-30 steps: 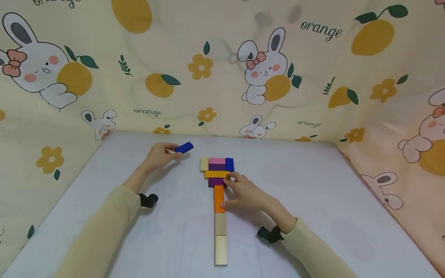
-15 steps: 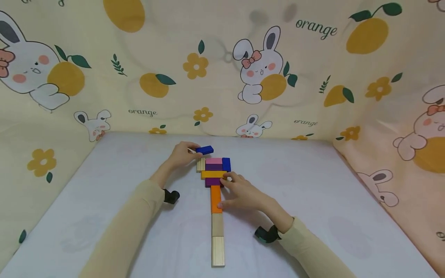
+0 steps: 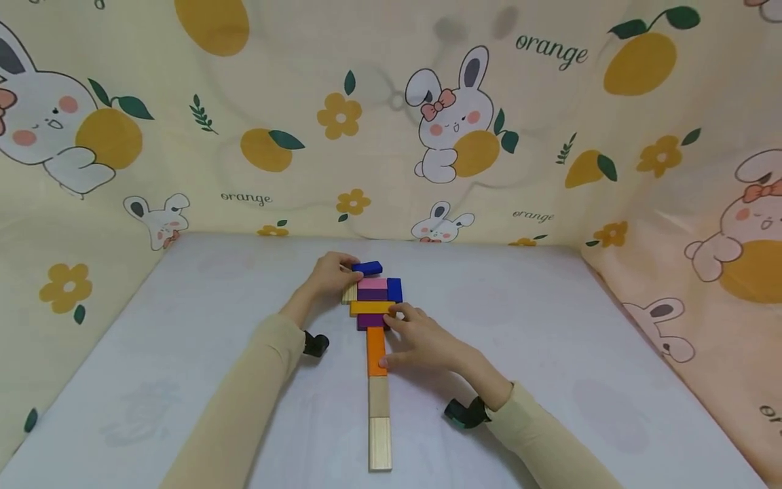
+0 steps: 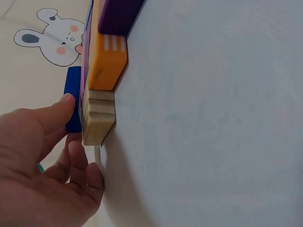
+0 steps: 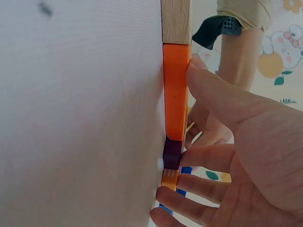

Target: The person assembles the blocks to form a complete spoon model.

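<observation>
My left hand point(image 3: 330, 275) pinches a blue block point(image 3: 368, 269) between thumb and fingers, at the far end of a flat figure of blocks. In the left wrist view the blue block point(image 4: 73, 99) stands beside a striped wooden block point(image 4: 99, 116); whether they touch is unclear. The row by it has a pink block point(image 3: 372, 283), a purple block point(image 3: 372, 295) and another blue block point(image 3: 395, 290). My right hand point(image 3: 430, 341) rests along the right side, fingers spread. Its thumb touches the orange block point(image 3: 375, 353); its fingertips touch the lower purple block point(image 3: 369, 322) and the yellow block point(image 3: 369, 309).
Two plain wooden blocks, a middle one point(image 3: 379, 396) and a near one point(image 3: 380, 445), continue the line toward me. The white tabletop point(image 3: 519, 305) spreads on both sides. A patterned cloth point(image 3: 379, 156) stands behind and along the sides.
My left hand has carried the blue block rightward, from left of the figure to just behind the pink block. The right hand has kept its place on the blocks; the view has shifted slightly.
</observation>
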`<state>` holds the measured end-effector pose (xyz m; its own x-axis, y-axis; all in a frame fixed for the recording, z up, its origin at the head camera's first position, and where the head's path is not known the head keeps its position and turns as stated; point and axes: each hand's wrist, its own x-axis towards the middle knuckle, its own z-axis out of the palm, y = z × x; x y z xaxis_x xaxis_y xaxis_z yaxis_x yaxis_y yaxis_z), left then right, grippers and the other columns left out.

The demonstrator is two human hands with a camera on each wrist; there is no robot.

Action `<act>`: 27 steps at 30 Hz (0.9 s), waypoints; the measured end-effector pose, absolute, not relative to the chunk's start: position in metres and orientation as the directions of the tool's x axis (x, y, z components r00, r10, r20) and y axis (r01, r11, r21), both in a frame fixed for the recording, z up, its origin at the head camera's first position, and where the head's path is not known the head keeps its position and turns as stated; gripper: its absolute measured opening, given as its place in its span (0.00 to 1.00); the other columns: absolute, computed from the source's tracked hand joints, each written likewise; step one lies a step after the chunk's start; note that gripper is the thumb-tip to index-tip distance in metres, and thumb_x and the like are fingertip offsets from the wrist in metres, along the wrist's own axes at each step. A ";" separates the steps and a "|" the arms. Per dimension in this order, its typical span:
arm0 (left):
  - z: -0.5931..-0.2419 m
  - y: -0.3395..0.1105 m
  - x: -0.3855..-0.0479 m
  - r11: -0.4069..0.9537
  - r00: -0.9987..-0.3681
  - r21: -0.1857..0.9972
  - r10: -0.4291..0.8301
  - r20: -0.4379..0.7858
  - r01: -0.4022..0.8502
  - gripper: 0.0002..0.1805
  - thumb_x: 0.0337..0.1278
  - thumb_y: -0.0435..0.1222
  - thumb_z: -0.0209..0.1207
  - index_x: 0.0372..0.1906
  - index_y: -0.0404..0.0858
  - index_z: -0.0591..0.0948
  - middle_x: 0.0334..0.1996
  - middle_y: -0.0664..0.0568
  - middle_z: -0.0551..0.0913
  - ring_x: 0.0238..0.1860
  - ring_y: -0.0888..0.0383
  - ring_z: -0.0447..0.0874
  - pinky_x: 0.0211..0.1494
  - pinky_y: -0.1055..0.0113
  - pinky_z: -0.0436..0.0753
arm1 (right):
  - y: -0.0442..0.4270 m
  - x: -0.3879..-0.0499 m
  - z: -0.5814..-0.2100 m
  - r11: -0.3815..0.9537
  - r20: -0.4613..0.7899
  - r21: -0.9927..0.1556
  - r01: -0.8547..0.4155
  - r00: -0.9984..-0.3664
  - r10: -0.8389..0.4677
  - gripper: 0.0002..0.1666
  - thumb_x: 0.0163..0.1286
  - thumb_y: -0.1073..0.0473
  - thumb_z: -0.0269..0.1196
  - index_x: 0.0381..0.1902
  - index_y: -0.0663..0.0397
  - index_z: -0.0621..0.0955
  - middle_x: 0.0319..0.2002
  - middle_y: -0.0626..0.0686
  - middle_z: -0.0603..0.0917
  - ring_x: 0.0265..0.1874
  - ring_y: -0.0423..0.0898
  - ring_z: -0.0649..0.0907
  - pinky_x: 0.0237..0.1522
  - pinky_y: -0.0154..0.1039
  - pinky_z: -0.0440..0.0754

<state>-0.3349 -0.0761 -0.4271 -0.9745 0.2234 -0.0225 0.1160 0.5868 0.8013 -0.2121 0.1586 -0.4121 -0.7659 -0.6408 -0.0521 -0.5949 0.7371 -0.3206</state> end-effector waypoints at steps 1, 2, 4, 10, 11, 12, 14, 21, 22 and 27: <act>-0.428 -0.076 -0.335 0.588 -0.974 0.800 0.224 -0.021 0.118 0.20 0.67 0.39 0.61 0.59 0.35 0.80 0.50 0.43 0.80 0.48 0.48 0.77 0.55 0.57 0.77 | 0.158 -0.212 -0.412 0.736 -0.053 -0.320 -0.597 -0.764 -0.643 0.52 0.59 0.33 0.68 0.71 0.60 0.68 0.69 0.60 0.64 0.65 0.59 0.67 0.63 0.55 0.68; -0.428 -0.075 -0.335 0.591 -0.975 0.798 0.223 -0.017 0.122 0.20 0.67 0.39 0.61 0.59 0.35 0.80 0.50 0.43 0.80 0.48 0.48 0.77 0.55 0.57 0.77 | 0.158 -0.212 -0.413 0.733 -0.051 -0.321 -0.600 -0.762 -0.646 0.52 0.59 0.33 0.67 0.71 0.61 0.69 0.69 0.61 0.64 0.65 0.59 0.67 0.63 0.55 0.68; -0.428 -0.075 -0.335 0.594 -0.974 0.794 0.225 -0.009 0.130 0.20 0.67 0.38 0.61 0.59 0.34 0.80 0.50 0.43 0.81 0.48 0.48 0.77 0.56 0.57 0.76 | 0.158 -0.212 -0.413 0.734 -0.051 -0.312 -0.603 -0.761 -0.647 0.52 0.59 0.32 0.67 0.71 0.60 0.69 0.69 0.60 0.64 0.64 0.59 0.67 0.63 0.55 0.68; -0.427 -0.074 -0.333 0.590 -0.974 0.797 0.227 -0.011 0.128 0.20 0.68 0.38 0.59 0.60 0.33 0.78 0.51 0.42 0.80 0.50 0.47 0.76 0.58 0.56 0.75 | 0.157 -0.213 -0.413 0.749 -0.060 -0.302 -0.590 -0.772 -0.633 0.53 0.59 0.32 0.67 0.72 0.59 0.68 0.69 0.59 0.64 0.65 0.58 0.67 0.63 0.54 0.68; -0.427 -0.073 -0.333 0.590 -0.974 0.797 0.227 -0.013 0.127 0.20 0.69 0.38 0.59 0.61 0.33 0.78 0.52 0.42 0.80 0.50 0.47 0.76 0.59 0.56 0.75 | 0.157 -0.213 -0.413 0.751 -0.064 -0.303 -0.586 -0.774 -0.630 0.53 0.59 0.32 0.67 0.72 0.58 0.67 0.70 0.59 0.63 0.65 0.58 0.66 0.63 0.54 0.68; -0.427 -0.073 -0.333 0.589 -0.974 0.799 0.227 -0.015 0.125 0.20 0.69 0.37 0.59 0.61 0.33 0.78 0.52 0.41 0.80 0.51 0.47 0.76 0.59 0.56 0.75 | 0.157 -0.213 -0.413 0.751 -0.064 -0.303 -0.587 -0.774 -0.630 0.53 0.59 0.32 0.67 0.72 0.58 0.68 0.70 0.59 0.63 0.65 0.58 0.66 0.63 0.55 0.68; -0.426 -0.072 -0.333 0.586 -0.974 0.801 0.228 -0.021 0.120 0.20 0.69 0.37 0.58 0.61 0.33 0.77 0.53 0.41 0.79 0.52 0.47 0.76 0.60 0.55 0.74 | 0.158 -0.213 -0.413 0.751 -0.065 -0.306 -0.586 -0.774 -0.630 0.53 0.59 0.32 0.67 0.72 0.59 0.67 0.70 0.59 0.63 0.65 0.58 0.66 0.63 0.55 0.68; -0.427 -0.069 -0.334 0.594 -0.973 0.796 0.229 -0.023 0.121 0.18 0.70 0.35 0.56 0.60 0.32 0.78 0.53 0.41 0.80 0.53 0.47 0.76 0.61 0.55 0.73 | 0.158 -0.214 -0.414 0.748 -0.067 -0.312 -0.585 -0.772 -0.632 0.53 0.59 0.32 0.67 0.72 0.58 0.68 0.70 0.59 0.63 0.66 0.58 0.66 0.63 0.55 0.68; -0.428 -0.068 -0.334 0.597 -0.973 0.792 0.230 -0.019 0.126 0.18 0.70 0.34 0.56 0.60 0.32 0.79 0.53 0.41 0.80 0.53 0.47 0.76 0.61 0.55 0.73 | 0.158 -0.214 -0.414 0.750 -0.069 -0.311 -0.584 -0.773 -0.631 0.53 0.59 0.32 0.67 0.72 0.58 0.67 0.70 0.59 0.63 0.66 0.58 0.66 0.63 0.55 0.68; -0.428 -0.066 -0.334 0.600 -0.973 0.790 0.229 -0.022 0.124 0.17 0.70 0.34 0.55 0.60 0.33 0.79 0.54 0.42 0.80 0.54 0.47 0.75 0.62 0.54 0.72 | 0.158 -0.213 -0.414 0.749 -0.065 -0.311 -0.585 -0.774 -0.630 0.53 0.59 0.32 0.67 0.72 0.59 0.68 0.70 0.59 0.63 0.65 0.58 0.66 0.63 0.55 0.68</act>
<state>-0.3339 -0.0661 -0.4275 -0.9731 0.2293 -0.0217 0.1239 0.6003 0.7901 -0.2129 0.1580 -0.4136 -0.7736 -0.6303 -0.0645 -0.5845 0.7493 -0.3112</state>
